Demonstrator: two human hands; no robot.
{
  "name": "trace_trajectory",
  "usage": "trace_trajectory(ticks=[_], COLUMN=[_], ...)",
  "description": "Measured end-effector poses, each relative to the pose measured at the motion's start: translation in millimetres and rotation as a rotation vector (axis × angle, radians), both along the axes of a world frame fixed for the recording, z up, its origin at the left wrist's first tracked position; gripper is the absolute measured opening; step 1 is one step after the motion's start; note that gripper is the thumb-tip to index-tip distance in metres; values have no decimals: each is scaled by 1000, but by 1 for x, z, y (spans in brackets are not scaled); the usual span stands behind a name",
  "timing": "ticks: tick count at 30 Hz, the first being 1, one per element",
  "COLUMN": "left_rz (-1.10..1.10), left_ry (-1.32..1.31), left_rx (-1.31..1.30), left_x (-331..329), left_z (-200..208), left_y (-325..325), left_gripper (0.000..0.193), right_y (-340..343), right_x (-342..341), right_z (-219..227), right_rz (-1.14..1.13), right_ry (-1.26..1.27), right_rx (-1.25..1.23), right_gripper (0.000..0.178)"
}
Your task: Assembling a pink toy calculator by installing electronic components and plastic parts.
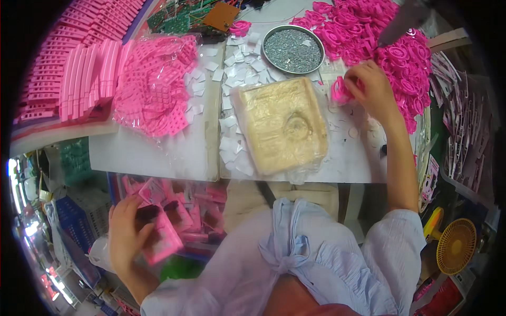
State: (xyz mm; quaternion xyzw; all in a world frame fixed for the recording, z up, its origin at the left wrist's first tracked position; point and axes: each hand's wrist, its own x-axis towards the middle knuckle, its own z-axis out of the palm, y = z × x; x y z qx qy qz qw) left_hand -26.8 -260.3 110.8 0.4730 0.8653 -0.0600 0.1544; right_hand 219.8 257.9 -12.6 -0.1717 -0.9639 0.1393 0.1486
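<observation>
My right hand (372, 89) is on the white table (153, 152), closed around a pink plastic ring part (340, 92) at the edge of a big heap of pink ring parts (379, 37). My left hand (125, 236) is down below the table's front edge, gripping a flat pink plastic piece (161, 239) over a clear bag of similar pink pieces (195, 210). A yellowish block wrapped in clear film (282, 124) lies between the hands on the table.
A round metal tray of small grey bits (293, 49) stands behind the block. Small white paper squares (237, 68) are scattered around. A bag of pink grid parts (155, 87) and stacked pink strips (84, 68) lie left. A yellow fan (456, 245) sits lower right.
</observation>
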Motion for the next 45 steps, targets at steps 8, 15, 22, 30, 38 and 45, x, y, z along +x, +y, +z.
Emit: trace_trajectory(ticks=[8, 15, 22, 30, 38, 45], left_rz=[-404, -627, -479, 561, 564, 615], left_ry=[-383, -259, -912, 107, -122, -512], left_rx=[719, 583, 195, 508, 288, 943], left_x=[72, 95, 0, -330, -360, -233], left_z=[-114, -156, -73, 56, 46, -12], left_y=[160, 239, 248, 100, 100, 125], left_gripper=[40, 57, 54, 120, 108, 87], right_y=[-101, -111, -100, -75, -58, -25], right_x=[-29, -33, -27, 18, 36, 109], right_z=[-19, -23, 9, 13, 8, 19], right_rz=[198, 101, 58, 39, 152, -164], right_ry=[14, -58, -14, 63, 104, 80], right_rx=[38, 139, -334, -367, -225, -223], right_gripper=[14, 10, 23, 20, 15, 18])
